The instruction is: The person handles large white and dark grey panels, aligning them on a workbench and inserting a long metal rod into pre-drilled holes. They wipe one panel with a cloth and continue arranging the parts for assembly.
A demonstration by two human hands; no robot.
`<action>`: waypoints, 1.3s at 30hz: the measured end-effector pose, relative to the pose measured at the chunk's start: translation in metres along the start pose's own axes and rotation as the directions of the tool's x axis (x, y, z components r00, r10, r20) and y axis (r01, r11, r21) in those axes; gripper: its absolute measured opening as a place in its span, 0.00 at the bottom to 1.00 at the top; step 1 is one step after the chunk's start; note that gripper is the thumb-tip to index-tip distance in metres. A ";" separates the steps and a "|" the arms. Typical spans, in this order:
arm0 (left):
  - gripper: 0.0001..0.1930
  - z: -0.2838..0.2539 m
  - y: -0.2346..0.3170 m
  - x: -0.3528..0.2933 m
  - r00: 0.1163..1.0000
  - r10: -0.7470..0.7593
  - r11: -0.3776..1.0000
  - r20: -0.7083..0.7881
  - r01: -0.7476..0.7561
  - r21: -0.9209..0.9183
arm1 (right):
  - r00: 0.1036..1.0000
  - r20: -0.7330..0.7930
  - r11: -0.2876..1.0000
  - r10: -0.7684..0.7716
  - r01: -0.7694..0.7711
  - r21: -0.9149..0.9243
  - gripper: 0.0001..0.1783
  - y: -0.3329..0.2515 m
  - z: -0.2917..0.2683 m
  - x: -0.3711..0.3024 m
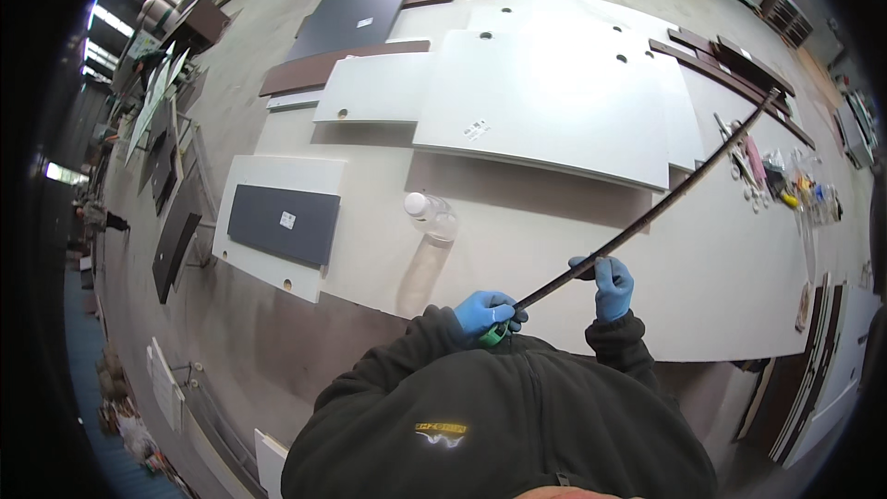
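My left hand (485,313), in a blue glove, is closed at my waist around a green tape measure (495,334), mostly hidden by the fingers. From beside this hand a long, narrow dark strip (651,214) slants up to the far right, over the table. Farther along it, my right hand (612,288), gloved the same way, grips the strip with bent fingers. Whether the strip joins the tape measure is hidden by the left hand. A clear bottle with a white cap (431,212) stands on the table ahead of the left hand.
White panels (554,111) lie stacked across the pale table (721,296). A dark grey panel (285,222) rests on a white one at left. Brown strips (730,74) and small tools (753,166) lie at right. Boards (818,379) stand beside the table's right end.
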State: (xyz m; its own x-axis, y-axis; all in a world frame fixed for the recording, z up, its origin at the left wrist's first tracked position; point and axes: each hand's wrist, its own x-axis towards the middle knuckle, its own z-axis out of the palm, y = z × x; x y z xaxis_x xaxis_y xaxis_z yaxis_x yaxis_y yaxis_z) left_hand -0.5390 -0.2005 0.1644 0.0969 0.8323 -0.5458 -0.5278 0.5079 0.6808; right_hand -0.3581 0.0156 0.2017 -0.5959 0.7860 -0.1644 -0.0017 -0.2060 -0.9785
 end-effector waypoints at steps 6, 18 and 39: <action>0.16 -0.012 -0.016 -0.017 0.995 0.083 0.996 -0.059 -0.080 0.047 | 0.979 0.182 0.973 -0.096 0.131 -0.191 0.15 -0.001 0.031 0.002; 0.17 -0.016 -0.049 -0.092 0.932 0.173 0.971 -0.319 -0.216 -0.105 | 0.576 0.734 0.733 -0.360 0.661 -0.160 0.09 0.002 0.124 -0.008; 0.13 -0.335 -0.010 -0.166 0.728 0.237 0.887 -0.644 -0.432 -0.161 | 0.839 0.512 0.826 0.184 0.151 -0.544 0.13 0.115 0.321 -0.063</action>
State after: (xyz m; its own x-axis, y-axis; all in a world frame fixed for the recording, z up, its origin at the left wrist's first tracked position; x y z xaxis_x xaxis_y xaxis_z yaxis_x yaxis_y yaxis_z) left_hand -0.8323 -0.4181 0.0850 -0.5978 0.5832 -0.5499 -0.6461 0.0555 0.7612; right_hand -0.5780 -0.2448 0.1397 -0.9117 0.3228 -0.2542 0.3450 0.2655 -0.9003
